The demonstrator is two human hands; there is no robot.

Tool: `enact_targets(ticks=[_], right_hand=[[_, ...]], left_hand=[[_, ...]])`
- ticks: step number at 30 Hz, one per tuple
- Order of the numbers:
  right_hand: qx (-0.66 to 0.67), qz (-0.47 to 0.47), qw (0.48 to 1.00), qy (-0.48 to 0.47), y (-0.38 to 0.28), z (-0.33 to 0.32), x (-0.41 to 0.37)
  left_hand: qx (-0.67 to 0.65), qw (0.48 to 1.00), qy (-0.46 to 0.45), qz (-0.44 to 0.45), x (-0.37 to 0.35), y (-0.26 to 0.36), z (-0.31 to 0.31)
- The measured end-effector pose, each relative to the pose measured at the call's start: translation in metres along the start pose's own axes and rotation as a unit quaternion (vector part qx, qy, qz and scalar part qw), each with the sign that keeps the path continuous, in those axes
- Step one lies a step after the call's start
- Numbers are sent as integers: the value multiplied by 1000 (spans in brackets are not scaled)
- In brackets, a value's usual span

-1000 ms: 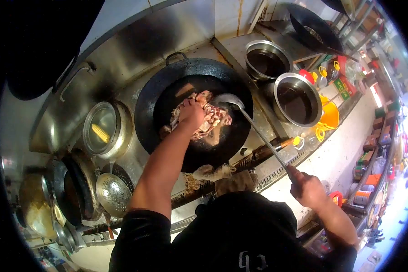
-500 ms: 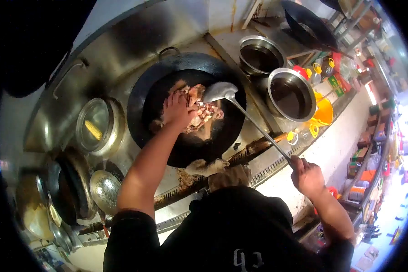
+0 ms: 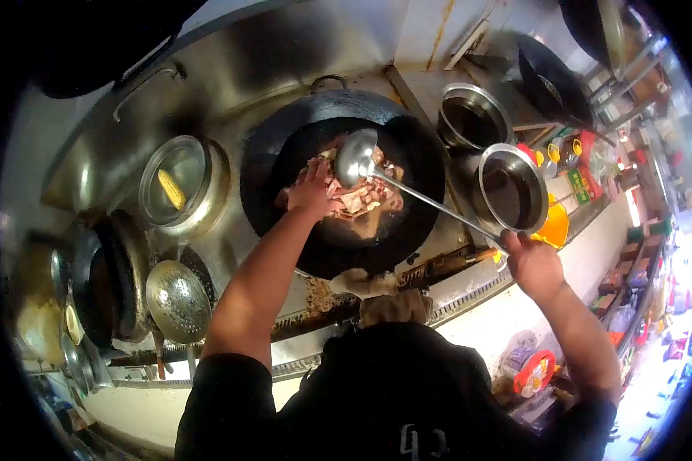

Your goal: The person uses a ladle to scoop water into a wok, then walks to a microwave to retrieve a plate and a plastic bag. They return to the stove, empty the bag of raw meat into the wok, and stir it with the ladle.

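A large black wok [image 3: 265, 142] sits on the steel stove, with chopped raw meat [image 3: 357, 203] heaped in its middle. My left hand [image 3: 312, 192] lies over the left side of the heap, fingers stretched out and touching the meat. A metal ladle [image 3: 357, 159] reaches in from the right, its bowl over the upper part of the meat, close to my left fingertips. Its long handle ends in my right hand [image 3: 533, 265], which is closed round it outside the wok's right side. The ladle bowl hides some of the meat behind it.
Two metal pots of dark liquid, a rear pot [image 3: 475, 115] and a front pot [image 3: 513, 188], stand to the right. On the left are a lidded pot with a corn cob [image 3: 171, 189] on top and a perforated skimmer [image 3: 178, 302]. Cloths [image 3: 392, 306] lie at the stove's front edge.
The view has shifted, so the stove sits further right. Relative to the wok, the ladle bowl has moved left, from the heap's right side to over the meat. My left hand stays on the meat.
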State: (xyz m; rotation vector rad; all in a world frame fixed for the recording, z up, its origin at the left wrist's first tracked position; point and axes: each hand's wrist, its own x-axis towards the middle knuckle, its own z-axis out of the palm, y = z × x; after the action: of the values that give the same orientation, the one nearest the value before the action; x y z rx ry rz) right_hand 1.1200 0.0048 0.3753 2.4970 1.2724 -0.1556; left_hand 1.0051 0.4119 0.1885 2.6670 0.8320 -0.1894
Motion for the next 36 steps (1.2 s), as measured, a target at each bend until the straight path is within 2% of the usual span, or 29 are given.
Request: enact_targets(ticks=[1,3,4,7,9,13,14,15,16,18,19,21,23,24,27,28,31,32,34,36], right_hand=[[-62,22,996,-65,4,-5,8],[-68,38,996,-31,26,2,21],[-71,37,996,-30,37,1,28],[-117,24,993,4,53,-12,44],[-251,-127,954,107,48,-40,43],[-310,-107,944,42,42,-52,43],[-308,-106,945,41,41,-56,43],[-354,-134,922,85,41,-61,44],[-398,-160,894,129,41,-67,46],[-389,-172,897,122,36,-88,48],[-383,-186,897,120,36,-96,51],[-359,-180,911,90,42,-104,54],[-299,-207,931,34,47,-116,61],[-279,-174,944,-15,55,-111,66],[-267,-122,955,-39,45,-124,70],[-320,-180,930,5,53,-121,72],[-281,-158,946,-19,58,-126,87],[-250,-139,958,20,59,-129,90],[-232,-138,962,52,56,-134,93],[-227,-141,960,80,51,-140,96]], left_hand=[[-2,1000,2,-2,4,-5,4],[75,996,45,26,12,-13,13],[73,996,46,24,13,-13,10],[68,997,-2,20,12,-12,-2],[42,997,-56,14,16,-14,-4],[14,999,-44,22,17,-20,-1],[49,998,-6,32,8,-14,-15],[84,995,30,44,4,-9,-23],[86,995,28,47,11,-14,-20],[12,963,94,254,30,-30,-12],[13,962,92,258,35,-29,-14],[-15,945,40,325,44,-27,-16],[-5,944,55,325,50,-25,-21],[6,943,29,330,54,-26,-25],[35,945,0,324,59,-24,-37],[53,949,-3,312,60,-24,-39],[90,943,-2,319,69,-21,-40],[93,941,-5,324,74,-24,-36],[49,930,77,356,75,-34,-23],[20,936,77,342,76,-38,-8]])
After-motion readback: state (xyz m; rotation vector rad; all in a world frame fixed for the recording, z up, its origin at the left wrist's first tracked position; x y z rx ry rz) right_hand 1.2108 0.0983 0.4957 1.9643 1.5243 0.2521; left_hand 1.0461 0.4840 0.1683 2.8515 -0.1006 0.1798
